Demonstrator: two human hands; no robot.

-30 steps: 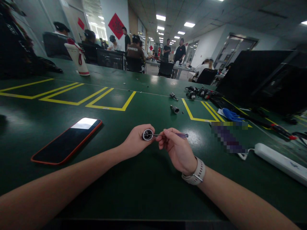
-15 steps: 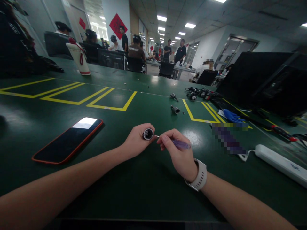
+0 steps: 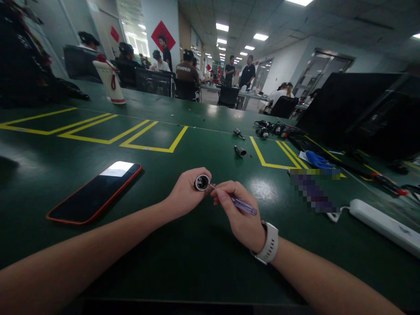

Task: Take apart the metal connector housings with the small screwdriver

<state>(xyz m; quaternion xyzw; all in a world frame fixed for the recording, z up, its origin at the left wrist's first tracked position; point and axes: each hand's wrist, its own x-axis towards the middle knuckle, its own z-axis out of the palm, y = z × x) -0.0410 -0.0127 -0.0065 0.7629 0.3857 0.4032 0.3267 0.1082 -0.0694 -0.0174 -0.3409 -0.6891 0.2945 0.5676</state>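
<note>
Near the middle of the view, my left hand (image 3: 186,192) is closed around a dark round metal housing (image 3: 202,183), its open end turned toward me. Small parts show inside the opening, too dark to name. My right hand (image 3: 241,212) grips a screwdriver (image 3: 243,205) with a clear purple handle. The thin shaft points left to the housing's right side; whether its tip touches the housing or sits in a hole I cannot tell. A pale watch (image 3: 271,243) is on my right wrist.
A phone (image 3: 95,192) in an orange case lies left on the green table (image 3: 197,262). Beyond my hands are a metal cone (image 3: 240,151) and a small metal piece (image 3: 239,134). On the right are blue gloves (image 3: 316,159) and a white power strip (image 3: 383,225). A cup (image 3: 110,82) stands back left.
My right hand has shifted slightly left and down, and the screwdriver handle is tilted more steeply. My left hand stays around the housing, almost unmoved.
</note>
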